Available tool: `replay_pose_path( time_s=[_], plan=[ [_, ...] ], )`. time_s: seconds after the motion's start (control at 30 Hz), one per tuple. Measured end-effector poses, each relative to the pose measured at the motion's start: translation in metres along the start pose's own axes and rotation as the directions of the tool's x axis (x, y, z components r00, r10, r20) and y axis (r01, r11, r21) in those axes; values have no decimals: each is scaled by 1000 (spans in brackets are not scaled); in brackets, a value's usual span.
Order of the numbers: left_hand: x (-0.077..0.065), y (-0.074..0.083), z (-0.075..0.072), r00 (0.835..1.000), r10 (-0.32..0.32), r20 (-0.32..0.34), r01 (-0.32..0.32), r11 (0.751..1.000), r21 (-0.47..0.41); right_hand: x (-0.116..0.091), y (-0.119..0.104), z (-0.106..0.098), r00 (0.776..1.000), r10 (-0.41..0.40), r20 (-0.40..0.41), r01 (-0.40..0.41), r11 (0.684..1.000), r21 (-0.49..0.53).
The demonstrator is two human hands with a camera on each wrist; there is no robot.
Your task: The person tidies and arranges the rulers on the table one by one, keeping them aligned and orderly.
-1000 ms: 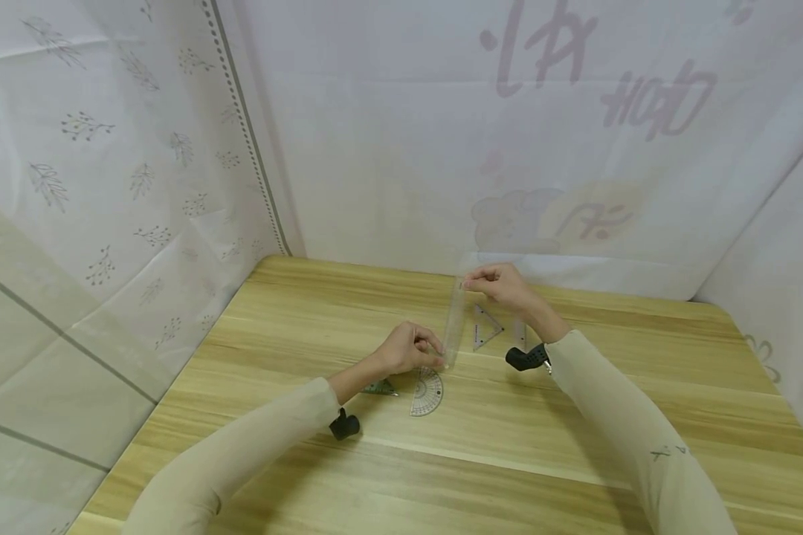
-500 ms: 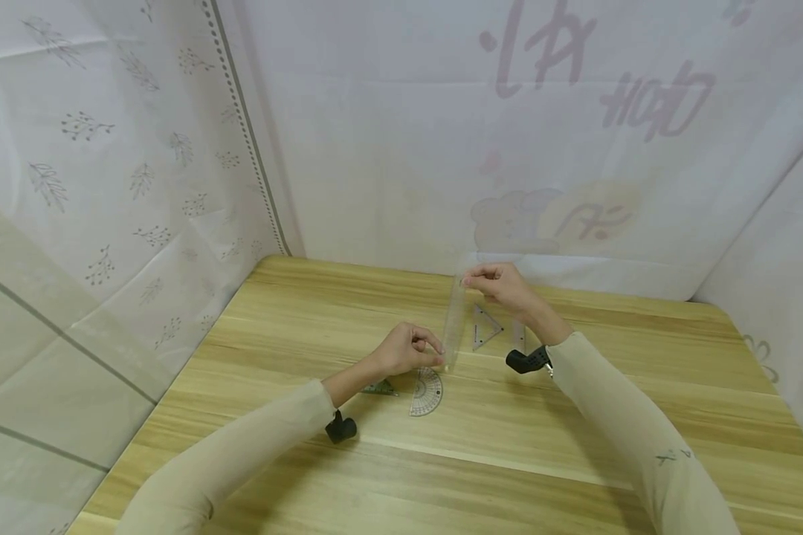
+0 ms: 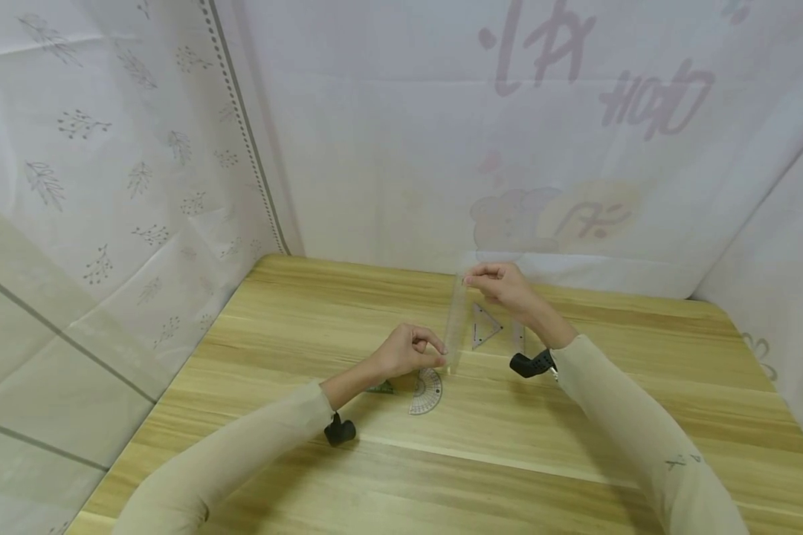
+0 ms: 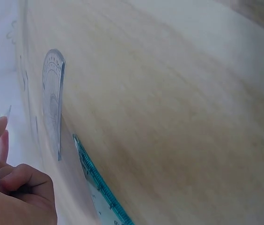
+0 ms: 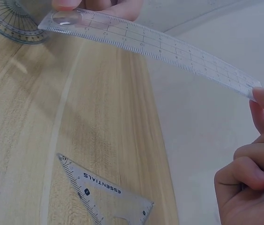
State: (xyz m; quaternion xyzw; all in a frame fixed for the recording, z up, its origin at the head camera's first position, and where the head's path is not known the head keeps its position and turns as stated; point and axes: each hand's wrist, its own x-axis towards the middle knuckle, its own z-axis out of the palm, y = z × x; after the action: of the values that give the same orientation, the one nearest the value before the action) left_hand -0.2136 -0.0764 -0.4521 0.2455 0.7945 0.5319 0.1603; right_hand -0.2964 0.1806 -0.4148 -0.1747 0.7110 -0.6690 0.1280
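Observation:
A clear straight ruler [image 3: 455,318] is held above the table between my two hands, and its printed scale shows in the right wrist view [image 5: 169,49]. My left hand [image 3: 404,351] pinches its near end between thumb and finger. At the far end, my right hand [image 3: 505,286] pinches the other tip, with the remaining fingers curled in. Below the left hand lies a clear protractor [image 3: 427,391]. A green-edged set square [image 4: 99,192] lies partly hidden under the left wrist. To the ruler's right rests a clear set square [image 5: 106,192] marked "ESSENTIALS".
Another clear flat piece [image 3: 518,336] lies under the right forearm, mostly covered by it. The wooden table [image 3: 401,475] ends at the back against a pale printed cloth [image 3: 375,163]. More cloth hangs at the left and right sides.
Both hands keep their pinch on the ruler and have barely moved. The right sleeve has shifted slightly to the right.

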Motion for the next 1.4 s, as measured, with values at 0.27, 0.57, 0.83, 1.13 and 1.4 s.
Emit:
replay_pose_path(
  time_s=[0.27,0.57,0.83,1.13,1.4],
  plan=[
    [-1,4,6,999,35,19,-36,999,16,-7,-4,-1,1000,-9,6,10,999,-33],
    [-4,5,12,999,26,25,-26,1000,17,-18,-7,-2,1000,-21,5,21,999,-46],
    [-8,3,15,997,46,59,-46,999,5,-31,-6,-4,1000,-19,15,20,996,-84],
    [-12,3,22,994,57,94,-55,998,-21,-45,-6,-6,999,-38,28,41,990,-134],
    [-14,4,32,992,72,105,-69,997,-31,-54,-5,-6,998,-62,10,63,984,-165]
  ],
)
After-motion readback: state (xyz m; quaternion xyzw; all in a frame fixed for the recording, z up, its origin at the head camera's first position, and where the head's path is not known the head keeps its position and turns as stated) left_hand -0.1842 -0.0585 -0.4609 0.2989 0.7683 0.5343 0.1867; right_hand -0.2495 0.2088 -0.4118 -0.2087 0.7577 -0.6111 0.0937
